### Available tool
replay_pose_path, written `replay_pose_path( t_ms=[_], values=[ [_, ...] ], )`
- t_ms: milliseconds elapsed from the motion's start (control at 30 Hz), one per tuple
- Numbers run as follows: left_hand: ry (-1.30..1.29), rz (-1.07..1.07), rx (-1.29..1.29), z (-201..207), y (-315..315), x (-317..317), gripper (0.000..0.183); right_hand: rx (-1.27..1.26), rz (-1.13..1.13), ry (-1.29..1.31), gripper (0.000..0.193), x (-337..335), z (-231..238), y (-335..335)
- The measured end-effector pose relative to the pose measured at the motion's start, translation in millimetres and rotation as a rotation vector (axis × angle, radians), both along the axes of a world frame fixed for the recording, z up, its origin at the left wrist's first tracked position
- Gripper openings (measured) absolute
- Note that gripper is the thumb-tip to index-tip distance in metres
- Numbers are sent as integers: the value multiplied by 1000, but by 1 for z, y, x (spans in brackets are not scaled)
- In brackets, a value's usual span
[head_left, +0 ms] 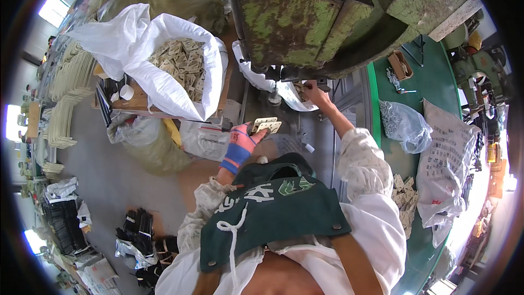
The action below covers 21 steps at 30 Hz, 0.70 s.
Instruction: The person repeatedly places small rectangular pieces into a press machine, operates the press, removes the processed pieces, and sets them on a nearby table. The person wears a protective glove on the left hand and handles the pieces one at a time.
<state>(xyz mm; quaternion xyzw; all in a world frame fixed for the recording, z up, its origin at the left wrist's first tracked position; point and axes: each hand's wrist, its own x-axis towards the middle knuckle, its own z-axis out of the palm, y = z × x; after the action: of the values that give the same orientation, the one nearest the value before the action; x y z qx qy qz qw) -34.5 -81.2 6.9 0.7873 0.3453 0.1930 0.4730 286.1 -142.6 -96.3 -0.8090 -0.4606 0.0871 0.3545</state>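
My left hand, in a pink and blue glove, is closed around a few cream-coloured flat plates with holes, held in front of the press. My right hand is bare and reaches to the mouth of a white sack beside the press tooling. Small parts show inside that sack. The fingers of this hand are curled together, and what they hold is too small to make out. Between the two hands stands the metal tooling under the press head.
A worn green press looms overhead. An open white sack full of cream plates stands at the left. On the green table at right lie a clear plastic bag, a small cardboard box, loose plates and a printed sack.
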Motion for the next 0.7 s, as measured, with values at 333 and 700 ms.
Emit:
replay_pose_path(
  t_ms=[333,700],
  values=[
    [-88,-299,77,6,0,44,36,76,59,659,19,-37,84,-41],
    [-246,-584,151,38,28,79,40,-120,365,441,17,-68,161,-49]
  ],
)
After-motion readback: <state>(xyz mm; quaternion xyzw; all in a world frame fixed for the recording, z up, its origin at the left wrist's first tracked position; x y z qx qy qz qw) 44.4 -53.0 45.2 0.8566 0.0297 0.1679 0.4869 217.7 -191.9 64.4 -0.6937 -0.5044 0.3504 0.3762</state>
